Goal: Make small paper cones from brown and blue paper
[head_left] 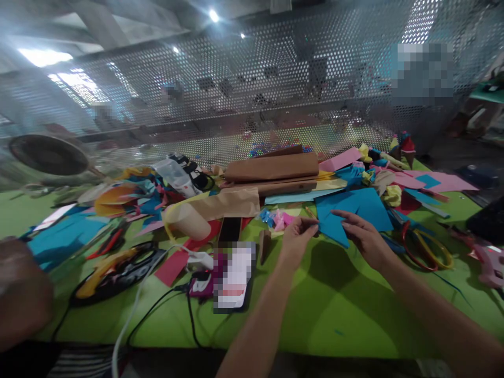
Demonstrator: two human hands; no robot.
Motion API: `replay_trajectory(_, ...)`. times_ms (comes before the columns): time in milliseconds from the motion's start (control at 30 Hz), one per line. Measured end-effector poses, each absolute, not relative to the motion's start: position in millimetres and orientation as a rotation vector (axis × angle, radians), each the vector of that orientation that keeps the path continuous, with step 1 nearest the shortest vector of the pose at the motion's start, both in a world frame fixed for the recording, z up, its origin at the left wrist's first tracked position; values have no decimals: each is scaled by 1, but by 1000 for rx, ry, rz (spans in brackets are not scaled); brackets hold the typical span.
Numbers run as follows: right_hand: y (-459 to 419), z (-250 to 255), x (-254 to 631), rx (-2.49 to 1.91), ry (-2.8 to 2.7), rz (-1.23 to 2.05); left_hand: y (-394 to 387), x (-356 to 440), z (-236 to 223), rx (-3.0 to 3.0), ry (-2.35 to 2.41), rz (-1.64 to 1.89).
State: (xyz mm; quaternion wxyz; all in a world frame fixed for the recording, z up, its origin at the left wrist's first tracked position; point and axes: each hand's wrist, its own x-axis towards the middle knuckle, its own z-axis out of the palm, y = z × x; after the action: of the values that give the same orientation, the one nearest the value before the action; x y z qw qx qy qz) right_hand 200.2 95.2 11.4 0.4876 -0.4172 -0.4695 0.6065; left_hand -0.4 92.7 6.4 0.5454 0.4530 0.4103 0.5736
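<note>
My left hand [297,236] is closed, its thumb and fingertips pinched at the left edge of a piece of blue paper [334,233]. Just right of it, my right hand [364,237] is open, fingers stretched out and a little apart beside the paper's right side. Whether its fingertips touch the paper I cannot tell. A larger blue paper sheet [368,205] lies behind, overlapping the piece in view. Near my left fingers are crumpled pink wrapping [280,219] and a small brown folded piece [265,245].
A phone [236,278], a purple power strip [202,286] and cables lie left of my arms. Brown paper rolls [271,168] are behind. Scissors with red handles [409,247] and a pink glue gun [490,265] lie right. Another person's blurred hand [23,294] is far left.
</note>
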Motion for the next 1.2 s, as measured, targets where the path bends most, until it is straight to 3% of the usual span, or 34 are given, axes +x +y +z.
replay_trajectory(233,98,3,197,-973,-1143,1578,95,0,0,1169,1092,1520)
replay_trajectory(567,101,8,201,-1109,-1319,1463,87,-3,12,1645,1191,1118)
replay_trajectory(700,96,17,199,-1064,-1371,1446,85,3,6,1467,1157,936)
replay_trajectory(867,92,23,197,-962,-1315,1356,85,4,1,1147,1080,998)
replay_trajectory(1200,93,14,196,-1000,-1306,1218,83,8,3,1100,1042,974)
